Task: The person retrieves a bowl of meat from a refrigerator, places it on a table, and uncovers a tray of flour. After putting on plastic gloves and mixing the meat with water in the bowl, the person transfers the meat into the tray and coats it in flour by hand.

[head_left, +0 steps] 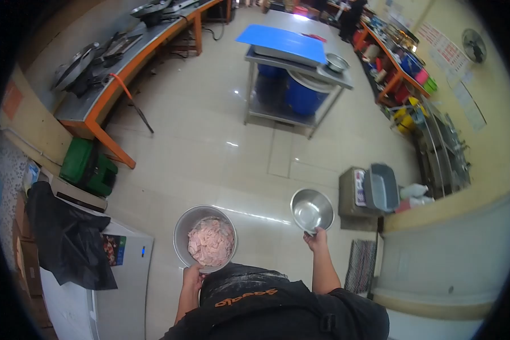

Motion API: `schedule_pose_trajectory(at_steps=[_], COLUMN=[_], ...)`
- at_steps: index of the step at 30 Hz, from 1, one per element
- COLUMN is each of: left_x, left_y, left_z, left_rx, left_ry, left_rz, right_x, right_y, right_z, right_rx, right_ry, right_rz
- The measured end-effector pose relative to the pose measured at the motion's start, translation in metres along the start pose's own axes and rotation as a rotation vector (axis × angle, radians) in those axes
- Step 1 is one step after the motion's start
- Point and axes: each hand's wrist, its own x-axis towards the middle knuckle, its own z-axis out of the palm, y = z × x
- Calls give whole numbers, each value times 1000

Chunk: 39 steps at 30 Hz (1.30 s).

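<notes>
Meat point(211, 241), or some pale pink stuff that looks a lot like it, is heaped inside the deep bowl point(181, 229) at your left, seen from your head cam, which is the only view. Your left hand point(194, 276) has its grip on that bowl's near edge, fingers partly hidden. It's held close to your body, probably because a loaded bowl is easier to steady there. Your right hand point(316, 240) is grasping the near rim of the steel bowl point(312, 209), out to your right and well apart from the other. That one shows just bare metal inside, so I'd guess it's light enough for one hand at the rim.

Counting up: one heap, two bowls in hand, plus one small bowl point(337, 62) on the steel bench point(340, 79) ahead, beside one blue sheet point(280, 43). Below that I see one blue tub point(306, 95) clearly and maybe a second. Left of you: one green bin point(88, 164) and one freezer point(127, 272) with one black cover point(68, 238) draped over it, maybe just parked there.
</notes>
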Motion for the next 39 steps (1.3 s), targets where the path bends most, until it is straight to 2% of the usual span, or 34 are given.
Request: schedule_pose_trajectory(at_steps=[3, 5, 8, 11, 12, 15, 16, 19, 21, 23, 24, 26, 29, 30, 31, 33, 37, 38, 39], left_x=[66, 115, 148, 214, 245, 291, 320, 360, 419, 439, 451, 467, 481, 500, 514, 543, 636, 654, 662], left_y=[74, 126, 221, 305, 333, 419, 436, 512, 541, 566, 590, 653, 722, 738, 764, 825, 951, 985, 1022], left_z=[4, 0, 28, 70, 83, 138, 148, 213, 242, 242, 252, 294, 326, 331, 342, 356, 380, 403, 435], left_rx=[-46, -80, -199, -150, -132, -79, -91, -161, -159, -146, -158, -467, -385, -407, -375, -301, -159, -132, -106], left_ry=[20, -73, -207, -189, -108, 9, 21, 59, 71, 62, 18, 34, 105, 178, 216, 296, 90, 226, 232], left_rz=[36, -124, -238, -193, -219, -55, -12, -55, 134, 205, 201, -54, -24, 67, 43, 5, -43, 26, 77], right_x=[51, 72, 72, 58, 69, 84, 95, 139, 185, 213, 214, 226, 270, 287, 303, 334, 406, 425, 444], right_y=[-10, -17, -40, -77, -87, -122, -138, -201, -258, -304, -335, -386, -447, -465, -482, -505, -540, -551, -564], right_z=[124, 195, 300, 370, 382, 427, 440, 522, 586, 647, 700, 792, 896, 929, 964, 1031, 1137, 1156, 1172], right_rx=[176, 204, 146, -134, -116, -52, -103, 55, 166, 230, 259, 338, 366, 381, 397, 385, 441, 432, 423], right_ry=[-174, -214, -95, 19, 56, 30, -10, -53, -138, -191, -241, -322, -372, -394, -422, -338, -112, -98, -86], right_rz=[9, 6, -56, -164, -181, -221, -198, -229, -298, -363, -412, -496, -581, -594, -611, -647, -621, -600, -586])
